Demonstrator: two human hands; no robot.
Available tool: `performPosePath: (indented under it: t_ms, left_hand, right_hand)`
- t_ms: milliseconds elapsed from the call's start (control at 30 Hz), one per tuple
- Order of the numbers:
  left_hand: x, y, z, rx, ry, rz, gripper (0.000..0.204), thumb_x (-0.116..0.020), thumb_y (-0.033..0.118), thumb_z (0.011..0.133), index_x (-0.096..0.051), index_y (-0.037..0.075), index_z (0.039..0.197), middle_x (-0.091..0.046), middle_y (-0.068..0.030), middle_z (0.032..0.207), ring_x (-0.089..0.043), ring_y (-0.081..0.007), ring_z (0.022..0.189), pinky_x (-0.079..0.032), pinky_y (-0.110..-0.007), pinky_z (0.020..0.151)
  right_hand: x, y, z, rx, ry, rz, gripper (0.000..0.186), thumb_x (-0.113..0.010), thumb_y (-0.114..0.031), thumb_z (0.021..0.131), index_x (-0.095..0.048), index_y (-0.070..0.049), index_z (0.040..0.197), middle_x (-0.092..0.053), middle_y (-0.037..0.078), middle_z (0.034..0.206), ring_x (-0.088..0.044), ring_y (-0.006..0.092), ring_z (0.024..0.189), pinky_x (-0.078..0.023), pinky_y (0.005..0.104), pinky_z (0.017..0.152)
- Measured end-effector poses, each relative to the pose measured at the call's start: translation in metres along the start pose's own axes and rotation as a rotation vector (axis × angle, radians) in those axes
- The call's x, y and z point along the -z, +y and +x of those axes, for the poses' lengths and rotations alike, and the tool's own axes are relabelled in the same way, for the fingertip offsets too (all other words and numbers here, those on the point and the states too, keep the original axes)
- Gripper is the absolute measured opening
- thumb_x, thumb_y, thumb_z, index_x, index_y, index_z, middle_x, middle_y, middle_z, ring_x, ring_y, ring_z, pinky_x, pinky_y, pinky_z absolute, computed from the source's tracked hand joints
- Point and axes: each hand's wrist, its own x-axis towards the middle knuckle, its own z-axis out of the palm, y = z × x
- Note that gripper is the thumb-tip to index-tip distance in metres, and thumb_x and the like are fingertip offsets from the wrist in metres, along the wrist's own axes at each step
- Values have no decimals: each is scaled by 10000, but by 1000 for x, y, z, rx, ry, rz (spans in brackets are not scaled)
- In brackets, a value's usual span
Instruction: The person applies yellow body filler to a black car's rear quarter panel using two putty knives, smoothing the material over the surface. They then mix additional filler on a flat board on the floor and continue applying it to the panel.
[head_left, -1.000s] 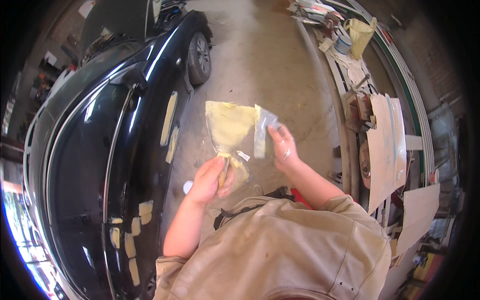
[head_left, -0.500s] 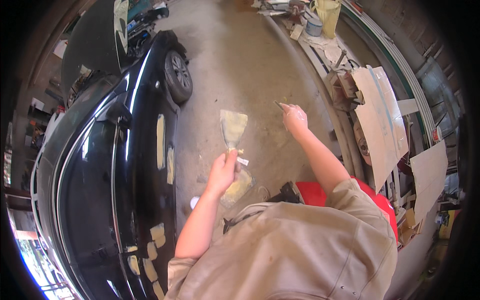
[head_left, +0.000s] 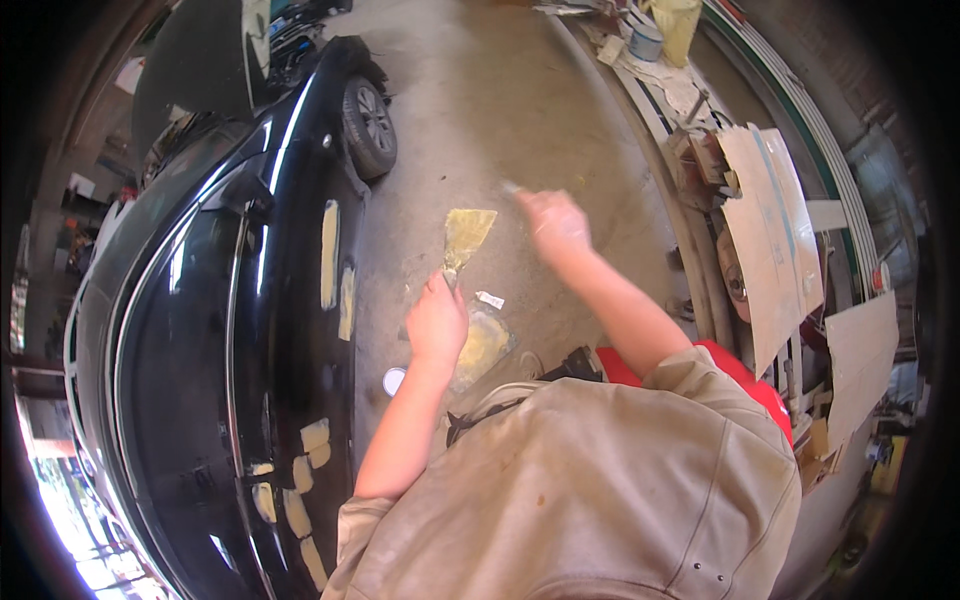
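My left hand (head_left: 438, 325) is closed round the handle of a wide putty knife (head_left: 468, 235), whose fan-shaped blade points away from me and is smeared with yellow filler. Farther out and to the right, my right hand (head_left: 557, 226) is closed on a small thin tool (head_left: 510, 188); motion blurs it, and its kind does not show clearly. Pale smears mark the back of that hand. On the floor beyond my left wrist lies a mixing board (head_left: 487, 345) coated with yellow filler. A small white tube (head_left: 490, 299) lies just above it.
A black car (head_left: 190, 400) with yellow filler patches (head_left: 330, 255) along its side stands on my left. Near its sill sits a round white lid (head_left: 394, 380). At right, cardboard sheets (head_left: 775, 250) lean on metal rails, with a can (head_left: 645, 42) farther off. Something red (head_left: 620, 367) lies beside me.
My right hand has swung left toward the putty knife. My left hand has drawn slightly back and turned, and the blade now shows more yellow. The view has shifted a little.
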Motion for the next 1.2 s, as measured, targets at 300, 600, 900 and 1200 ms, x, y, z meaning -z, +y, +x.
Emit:
performPosePath:
  t_ms: [300, 600, 900, 1200]
  left_hand:
    - [26, -9, -19, 93, 27, -128, 379, -661, 223, 919, -513, -14, 1175, -665, -226, 1010, -674, -407, 898, -549, -472, 728]
    - [48, 17, -46, 118, 128, -648, 341, -673, 125, 880, -491, -36, 1119, -670, -263, 869, -685, -439, 769, -547, -450, 673]
    - [54, 36, -73, 36, 229, -251, 343, -692, 131, 892, -486, -14, 1125, -669, -272, 842, -672, -452, 713, -540, -482, 612]
    - [46, 26, -76, 36, 249, -209, 368, -700, 128, 886, -492, -23, 1149, -666, -276, 833, -669, -453, 699, -536, -484, 598]
  right_hand:
    - [34, -33, -31, 617, 452, 407, 376, -647, -45, 775, -730, -152, 1125, -716, 47, 1083, -642, 243, 817, -539, 366, 689]
    - [40, -67, -52, 834, 428, 385, 432, -678, -119, 692, -734, -156, 1119, -683, 6, 1150, -622, 186, 875, -549, 320, 701]
    - [28, -77, -47, 737, 530, 433, 476, -696, -40, 614, -741, -88, 1086, -695, 54, 1125, -629, 226, 816, -558, 327, 689]
    - [16, -83, -36, 677, 482, 466, 500, -710, 8, 624, -724, -63, 1118, -697, 68, 1094, -637, 252, 819, -565, 335, 700]
